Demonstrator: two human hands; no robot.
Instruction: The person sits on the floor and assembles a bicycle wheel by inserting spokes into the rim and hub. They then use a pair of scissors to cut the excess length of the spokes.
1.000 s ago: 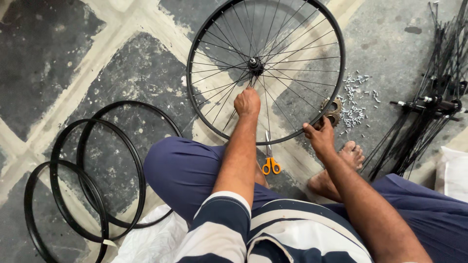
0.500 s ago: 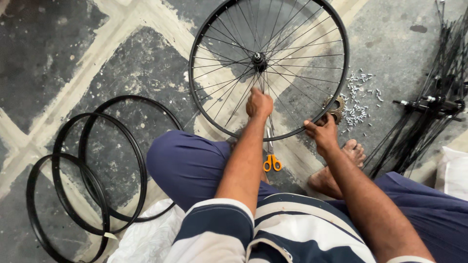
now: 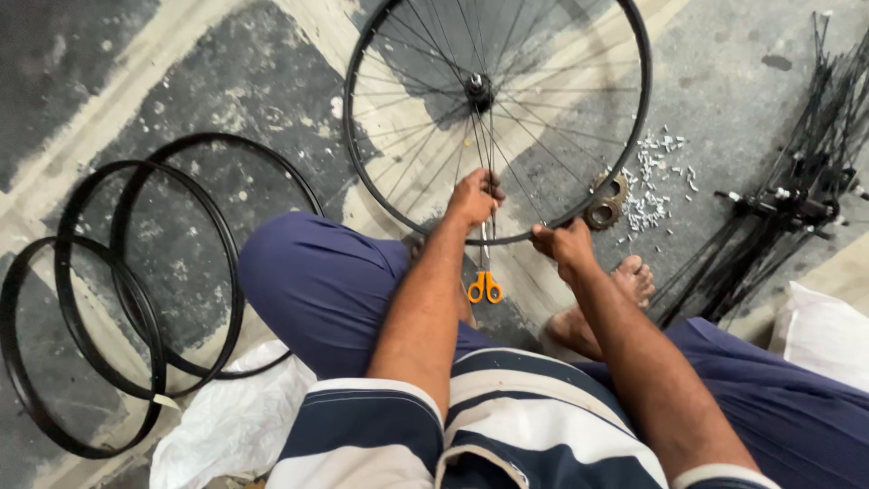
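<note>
The spoked bicycle wheel [image 3: 496,113] lies flat on the stone floor [image 3: 109,100] straight ahead of the seated person, at twelve o'clock from the lap, with its hub [image 3: 477,89] well beyond the hands and its near rim just past the knees. Both hands work at that near arc, around six o'clock on the wheel's own face. The left hand [image 3: 472,197] is closed around a spoke or two inside the rim, fingers curled narrow; it lies nearer the hub. The right hand [image 3: 563,243] pinches the rim itself at about five o'clock, fingers drawn tight; whether it also holds a small nipple or tool I cannot tell, since the fingertips hide it. The spokes under the left hand run nearly straight away from the person, six to twelve.

Orange-handled scissors [image 3: 484,282] lie on the floor just below the rim, between the two forearms. At two o'clock from the right hand, touching the rim's outer edge, sit rusty sprockets [image 3: 606,201], with a scatter of small pale spoke nipples [image 3: 654,186] beside them. Farther right, at three o'clock, a bundle of loose black spokes [image 3: 797,190] sprawls. Three bare black rims [image 3: 127,290] overlap at nine o'clock, well apart from the wheel, and a white sack [image 3: 226,426] lies by the left knee.
</note>
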